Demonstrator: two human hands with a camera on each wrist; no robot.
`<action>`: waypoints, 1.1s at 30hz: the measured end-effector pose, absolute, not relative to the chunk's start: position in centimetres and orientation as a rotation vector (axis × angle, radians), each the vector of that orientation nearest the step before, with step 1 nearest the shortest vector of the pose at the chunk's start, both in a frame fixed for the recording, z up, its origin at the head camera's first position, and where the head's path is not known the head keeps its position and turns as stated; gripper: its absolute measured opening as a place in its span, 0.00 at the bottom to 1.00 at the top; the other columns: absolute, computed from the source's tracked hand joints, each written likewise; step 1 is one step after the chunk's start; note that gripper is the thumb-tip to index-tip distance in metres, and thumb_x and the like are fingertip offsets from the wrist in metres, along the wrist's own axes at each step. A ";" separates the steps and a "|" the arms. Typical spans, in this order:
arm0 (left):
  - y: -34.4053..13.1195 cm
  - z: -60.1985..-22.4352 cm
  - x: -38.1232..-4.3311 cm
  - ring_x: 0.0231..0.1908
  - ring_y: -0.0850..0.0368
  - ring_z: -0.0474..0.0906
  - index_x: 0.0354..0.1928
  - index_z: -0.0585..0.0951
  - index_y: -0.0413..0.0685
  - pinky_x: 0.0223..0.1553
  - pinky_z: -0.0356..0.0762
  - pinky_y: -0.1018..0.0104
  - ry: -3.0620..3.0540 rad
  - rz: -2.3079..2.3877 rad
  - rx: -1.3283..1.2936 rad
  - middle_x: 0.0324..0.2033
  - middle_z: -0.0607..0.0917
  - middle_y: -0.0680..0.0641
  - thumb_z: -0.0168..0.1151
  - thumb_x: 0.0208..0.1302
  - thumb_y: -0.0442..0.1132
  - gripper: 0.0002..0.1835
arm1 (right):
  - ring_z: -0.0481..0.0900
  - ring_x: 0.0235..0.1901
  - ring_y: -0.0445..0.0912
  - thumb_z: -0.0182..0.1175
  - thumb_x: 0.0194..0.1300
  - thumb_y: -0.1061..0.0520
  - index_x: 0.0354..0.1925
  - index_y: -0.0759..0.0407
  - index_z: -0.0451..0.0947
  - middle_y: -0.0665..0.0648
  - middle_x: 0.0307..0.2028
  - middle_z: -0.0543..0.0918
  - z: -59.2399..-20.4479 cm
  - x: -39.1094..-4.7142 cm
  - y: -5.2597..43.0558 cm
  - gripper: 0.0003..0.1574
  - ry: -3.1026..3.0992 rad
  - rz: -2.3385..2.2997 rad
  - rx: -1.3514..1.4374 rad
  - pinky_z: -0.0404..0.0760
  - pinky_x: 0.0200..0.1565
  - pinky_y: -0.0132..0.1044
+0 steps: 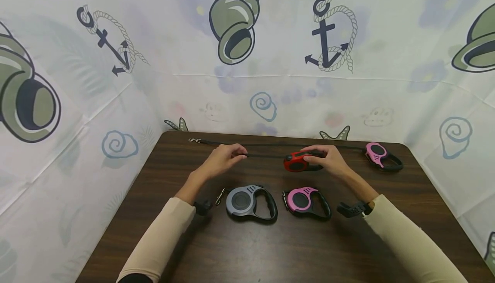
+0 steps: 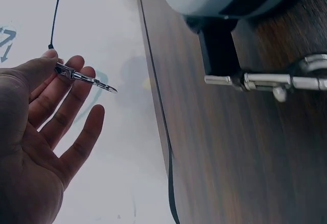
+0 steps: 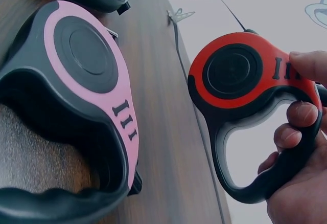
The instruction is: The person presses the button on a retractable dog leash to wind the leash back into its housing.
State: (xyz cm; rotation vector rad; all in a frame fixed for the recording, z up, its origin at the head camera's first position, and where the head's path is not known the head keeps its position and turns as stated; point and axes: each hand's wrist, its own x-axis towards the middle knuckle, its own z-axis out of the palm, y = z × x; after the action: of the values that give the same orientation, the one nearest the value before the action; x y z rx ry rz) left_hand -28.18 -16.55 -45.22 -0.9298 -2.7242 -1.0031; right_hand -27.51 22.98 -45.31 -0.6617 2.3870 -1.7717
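Observation:
My right hand (image 1: 329, 159) grips the black handle of a red retractable dog leash (image 1: 295, 164), its fingers curled through the loop in the right wrist view. A thin black cord (image 1: 267, 157) runs from the red casing to my left hand (image 1: 226, 156). There, thumb and fingers pinch the cord's end by the silver clip (image 2: 84, 76). Both hands are raised above the table. Nearer to me lie a grey retractable leash (image 1: 239, 201) and a pink retractable leash (image 1: 299, 200), side by side.
Another pink retractable leash (image 1: 376, 153) lies at the table's back right corner. Its black cord (image 1: 267, 145) stretches along the far edge to a metal clip (image 1: 194, 140) at the back left. Behind the brown table (image 1: 247, 257) hangs a printed white cloth (image 1: 286, 50).

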 end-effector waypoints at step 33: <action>-11.0 -45.6 -27.6 0.38 0.61 0.87 0.49 0.87 0.44 0.41 0.84 0.64 -2.691 -1.044 -0.986 0.40 0.92 0.50 0.68 0.74 0.39 0.08 | 0.80 0.36 0.45 0.68 0.72 0.62 0.59 0.67 0.84 0.63 0.47 0.90 -45.7 -27.5 19.8 0.20 2.401 -1.743 -0.692 0.77 0.36 0.35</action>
State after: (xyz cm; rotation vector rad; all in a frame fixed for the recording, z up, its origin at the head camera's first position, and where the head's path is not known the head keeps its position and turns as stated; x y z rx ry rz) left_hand -27.57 -11.01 -45.60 -0.9863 -2.6909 -1.0443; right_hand -27.50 19.81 -45.69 -0.6921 2.4014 -1.7430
